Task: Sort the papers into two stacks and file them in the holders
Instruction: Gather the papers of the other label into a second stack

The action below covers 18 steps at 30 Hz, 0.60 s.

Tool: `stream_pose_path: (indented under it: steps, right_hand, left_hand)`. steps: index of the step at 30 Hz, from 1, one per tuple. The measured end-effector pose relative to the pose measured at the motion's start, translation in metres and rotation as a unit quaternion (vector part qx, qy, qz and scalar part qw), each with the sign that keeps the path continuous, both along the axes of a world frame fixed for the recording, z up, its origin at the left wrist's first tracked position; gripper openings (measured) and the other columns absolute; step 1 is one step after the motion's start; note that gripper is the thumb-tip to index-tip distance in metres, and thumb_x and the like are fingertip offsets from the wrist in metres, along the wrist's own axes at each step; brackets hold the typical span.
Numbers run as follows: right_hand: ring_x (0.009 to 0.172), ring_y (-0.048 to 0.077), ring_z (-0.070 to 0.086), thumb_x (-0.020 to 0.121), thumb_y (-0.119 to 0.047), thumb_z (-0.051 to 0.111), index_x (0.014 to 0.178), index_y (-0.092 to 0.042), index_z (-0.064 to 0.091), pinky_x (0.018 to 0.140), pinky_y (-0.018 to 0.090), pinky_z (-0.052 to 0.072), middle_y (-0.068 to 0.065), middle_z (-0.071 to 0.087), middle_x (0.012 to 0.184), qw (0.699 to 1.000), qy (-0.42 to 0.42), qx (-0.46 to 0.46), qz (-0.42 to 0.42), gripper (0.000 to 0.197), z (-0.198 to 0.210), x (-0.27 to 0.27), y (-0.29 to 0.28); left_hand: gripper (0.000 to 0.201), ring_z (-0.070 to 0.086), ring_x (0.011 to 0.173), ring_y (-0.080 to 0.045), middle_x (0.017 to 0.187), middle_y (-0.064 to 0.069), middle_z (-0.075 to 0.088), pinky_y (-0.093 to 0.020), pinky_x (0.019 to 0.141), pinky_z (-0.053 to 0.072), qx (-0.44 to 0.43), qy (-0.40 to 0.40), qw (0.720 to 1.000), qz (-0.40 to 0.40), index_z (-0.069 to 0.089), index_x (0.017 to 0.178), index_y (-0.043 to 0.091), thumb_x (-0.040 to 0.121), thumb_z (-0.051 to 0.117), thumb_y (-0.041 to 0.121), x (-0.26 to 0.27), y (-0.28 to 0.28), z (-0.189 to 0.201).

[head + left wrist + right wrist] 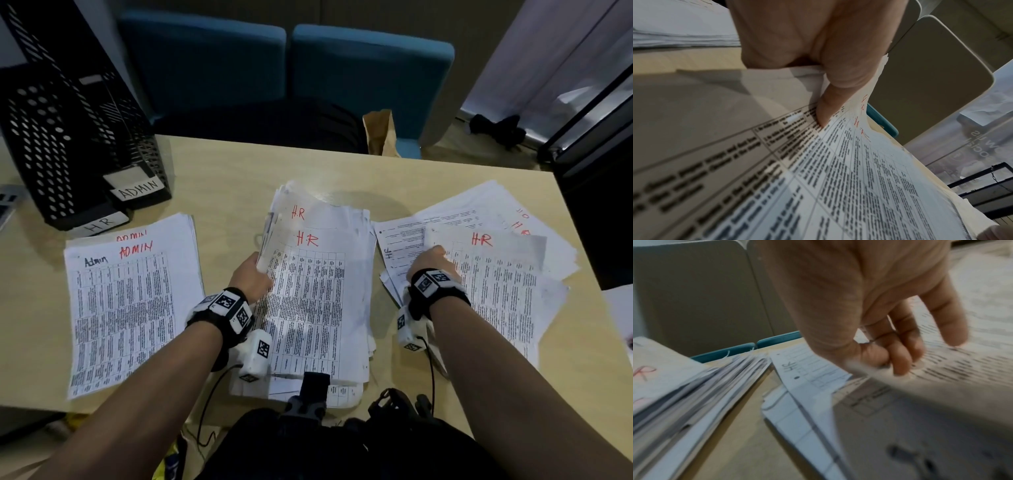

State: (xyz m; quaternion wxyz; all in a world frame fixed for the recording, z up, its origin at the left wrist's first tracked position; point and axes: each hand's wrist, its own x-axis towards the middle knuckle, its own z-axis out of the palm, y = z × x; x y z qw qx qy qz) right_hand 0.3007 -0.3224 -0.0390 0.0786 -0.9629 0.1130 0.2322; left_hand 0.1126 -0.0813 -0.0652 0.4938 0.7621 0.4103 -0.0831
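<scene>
Worktop [342, 164]: pale wood, carrying three groups of printed sheets and two holders.

HR stack [318, 291]: thick pile at mid-worktop, top sheet a printed table headed "H.R" in red; a second red "H.R" visible on a sheet behind it. Left edge lifted off the worktop.

Left hand [251, 274]: at the left edge of the HR stack, gripping a bundle of its sheets; thumb [828, 105] pressed on the printed top face, remaining fingers hidden beneath the paper.

ADMIN stack [130, 308]: flat on the worktop, left of the HR stack and apart from it; headed "ADMIN" in red and "Admin" in black.

Loose pile [479, 260]: fanned, untidy spread right of the HR stack, close beside it; top sheet marked "H.R" in red, a lower sheet marked "HR" in black along its side.

Right hand [433, 265]: on the near-left part of the loose pile; fingers [902, 360] curled onto a blurred top sheet, thumb out of sight, so whether it pinches the sheet cannot be told.

Holders [68, 137]: two black perforated file holders, upright, behind the ADMIN stack at the far left of the worktop; labelled "HR" and "ADMIN".

Blue chairs [370, 75]: two, beyond the far edge of the worktop.
</scene>
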Motion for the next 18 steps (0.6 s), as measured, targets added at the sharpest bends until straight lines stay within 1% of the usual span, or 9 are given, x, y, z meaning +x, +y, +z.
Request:
stream_pose_path:
  steps: [3,6,7,9,10,12,15,16,18]
  right_hand:
    - [0.122,0.04,0.05,0.089,-0.016,0.054,0.14,-0.006,0.025,0.102,0.05,0.041,0.022,0.052,0.132,0.999,0.013,0.01,0.029,0.06,0.001,0.006,-0.004]
    - [0.12,0.036,0.054,0.087,-0.013,0.056,0.149,-0.004,0.01,0.099,0.046,0.043,0.019,0.055,0.131,0.996,0.011,0.037,0.075,0.078,0.012,0.009,0.006]
    - [0.115,0.034,0.057,0.088,-0.013,0.055,0.15,-0.003,0.004,0.095,0.044,0.046,0.017,0.059,0.125,0.993,0.009,0.05,0.105,0.081,0.017,0.007,0.014]
    - [0.096,0.031,0.062,0.09,-0.016,0.052,0.151,-0.001,-0.002,0.085,0.041,0.052,0.013,0.064,0.103,0.982,0.006,0.072,0.177,0.082,0.029,-0.006,0.035]
    - [0.086,0.028,0.062,0.091,-0.017,0.052,0.151,-0.001,0.0,0.079,0.038,0.053,0.008,0.061,0.091,0.974,0.0,0.083,0.21,0.081,0.033,-0.014,0.047]
    - [0.078,0.021,0.061,0.089,-0.014,0.054,0.15,-0.003,0.006,0.073,0.035,0.056,0.0,0.058,0.081,0.957,-0.01,0.107,0.269,0.079,0.037,-0.035,0.07]
    - [0.075,0.019,0.063,0.086,-0.011,0.058,0.146,-0.006,0.015,0.068,0.034,0.057,-0.001,0.056,0.077,0.933,0.012,0.151,0.327,0.074,0.036,-0.068,0.098]
    - [0.074,0.02,0.063,0.087,-0.014,0.059,0.145,-0.007,0.016,0.067,0.033,0.057,-0.001,0.055,0.075,0.925,0.023,0.162,0.343,0.073,0.033,-0.075,0.102]
    - [0.074,0.02,0.064,0.089,-0.027,0.061,0.146,-0.009,0.016,0.069,0.034,0.058,-0.001,0.058,0.077,0.918,0.034,0.183,0.349,0.074,0.029,-0.077,0.103]
  left_hand:
    - [0.047,0.059,0.085,-0.027,0.102,-0.013,0.064,-0.033,0.073,0.051,0.006,0.01,1.0,0.004,0.052,0.128,0.008,0.084,0.055,-0.008,0.0,0.0,-0.001]
    - [0.045,0.058,0.085,-0.027,0.1,-0.013,0.062,-0.03,0.069,0.047,0.004,0.013,1.0,0.019,0.052,0.125,0.006,0.083,0.057,-0.008,0.001,-0.001,-0.004]
    - [0.045,0.057,0.086,-0.027,0.099,-0.013,0.06,-0.029,0.068,0.045,0.003,0.014,1.0,0.026,0.052,0.125,0.005,0.082,0.058,-0.008,0.002,-0.001,-0.005]
    - [0.043,0.055,0.086,-0.027,0.098,-0.012,0.057,-0.031,0.071,0.045,-0.008,0.013,0.999,0.041,0.05,0.124,0.002,0.082,0.061,-0.004,0.004,-0.002,-0.007]
    - [0.043,0.054,0.086,-0.027,0.098,-0.012,0.056,-0.032,0.073,0.045,-0.019,0.009,0.998,0.052,0.05,0.124,0.001,0.083,0.062,0.0,0.005,-0.003,-0.009]
    - [0.044,0.055,0.089,-0.026,0.106,-0.014,0.059,-0.033,0.077,0.045,-0.045,-0.006,0.995,0.088,0.049,0.125,0.002,0.086,0.065,0.012,0.007,-0.006,-0.012]
    - [0.059,0.057,0.11,-0.03,0.13,-0.015,0.058,-0.038,0.094,0.045,-0.08,-0.035,0.985,0.149,0.046,0.134,0.004,0.09,0.061,0.041,0.008,-0.011,-0.012]
    - [0.064,0.054,0.119,-0.032,0.137,-0.015,0.054,-0.04,0.1,0.041,-0.093,-0.042,0.981,0.163,0.043,0.138,0.005,0.091,0.057,0.046,0.008,-0.012,-0.011]
    - [0.066,0.044,0.133,-0.032,0.148,-0.014,0.043,-0.041,0.106,0.033,-0.115,-0.054,0.974,0.185,0.034,0.145,0.005,0.096,0.049,0.047,0.008,-0.014,-0.007]
